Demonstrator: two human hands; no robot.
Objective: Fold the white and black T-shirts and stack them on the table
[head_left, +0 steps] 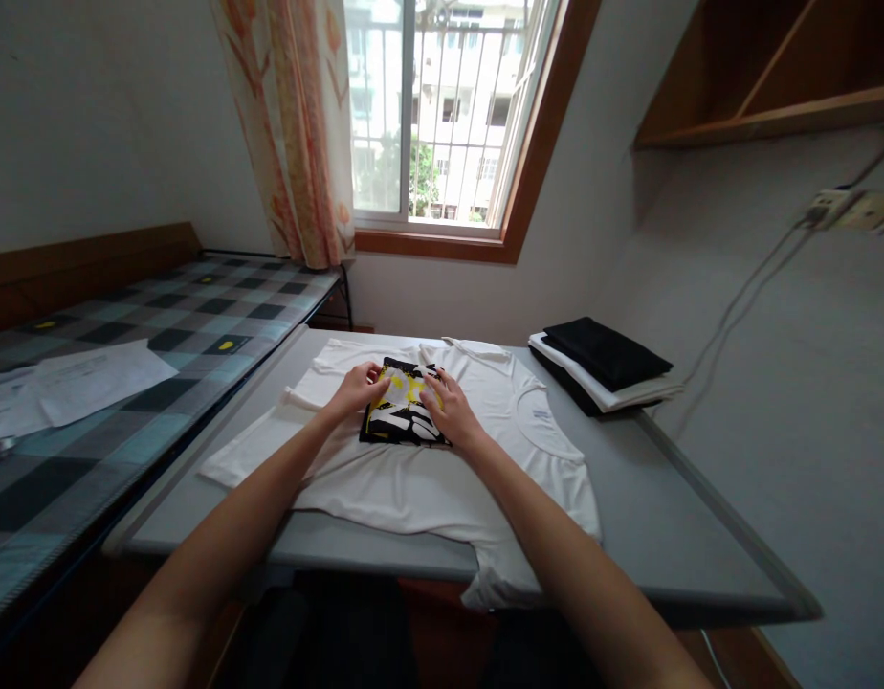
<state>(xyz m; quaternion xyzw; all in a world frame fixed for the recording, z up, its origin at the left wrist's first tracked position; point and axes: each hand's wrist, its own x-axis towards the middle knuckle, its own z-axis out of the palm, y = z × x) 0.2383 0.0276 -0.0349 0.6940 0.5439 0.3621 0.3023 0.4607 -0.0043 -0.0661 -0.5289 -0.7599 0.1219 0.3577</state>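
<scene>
A white T-shirt (385, 483) lies spread on the grey table, its round neck toward the right and its hem toward the left. One sleeve hangs over the table's front edge. At its middle is a square black, yellow and white graphic panel (403, 423); I cannot tell whether it is printed on or a separate piece. My left hand (360, 388) rests at the panel's upper left edge, thumb on the panel and apart from the bent fingers. My right hand (451, 407) lies on the panel's right side with fingers spread. Neither hand visibly grips anything.
Folded black and white clothes (604, 359) are stacked at the table's (664, 517) back right. To the left is a bed with a checked mattress (270, 297), papers (101, 378) on it. A barred window (449, 124) stands behind; cables (747, 277) hang at right.
</scene>
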